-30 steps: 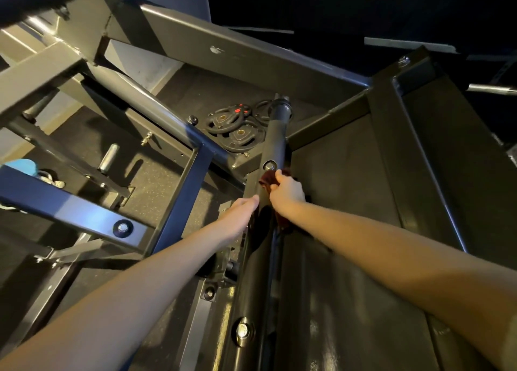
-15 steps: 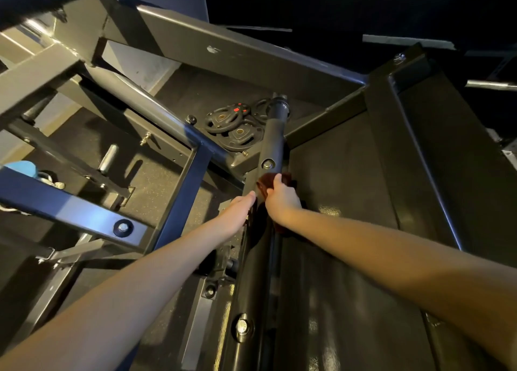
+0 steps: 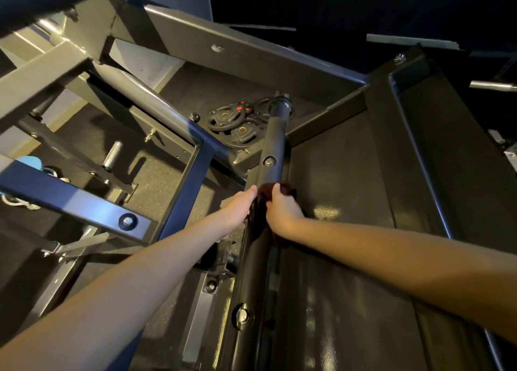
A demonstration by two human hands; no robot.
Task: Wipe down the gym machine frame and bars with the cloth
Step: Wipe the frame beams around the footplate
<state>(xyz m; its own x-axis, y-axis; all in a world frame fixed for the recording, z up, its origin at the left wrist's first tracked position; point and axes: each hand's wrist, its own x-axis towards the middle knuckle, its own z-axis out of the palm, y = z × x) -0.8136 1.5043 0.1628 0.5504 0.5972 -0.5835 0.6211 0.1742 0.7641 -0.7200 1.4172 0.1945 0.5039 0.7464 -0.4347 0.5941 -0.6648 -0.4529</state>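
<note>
Partway up the black bar (image 3: 275, 144), the right hand (image 3: 281, 208) grips the cloth (image 3: 265, 191) and the left hand (image 3: 237, 205) rests flat; most of the frame (image 3: 251, 54) probably remains.

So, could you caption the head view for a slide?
Right hand grips a dark red cloth against the black bar; left hand rests alongside.

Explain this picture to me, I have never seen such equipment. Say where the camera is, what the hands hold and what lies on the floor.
The camera sits on a person's head, looking down along both bare arms. This is a gym machine: a grey steel frame and a dark round bar running away from the viewer. The right hand grips a dark red cloth against that bar. The left hand, fingers straight, rests beside it on the bar. Black weight plates lie on the floor beyond.
</note>
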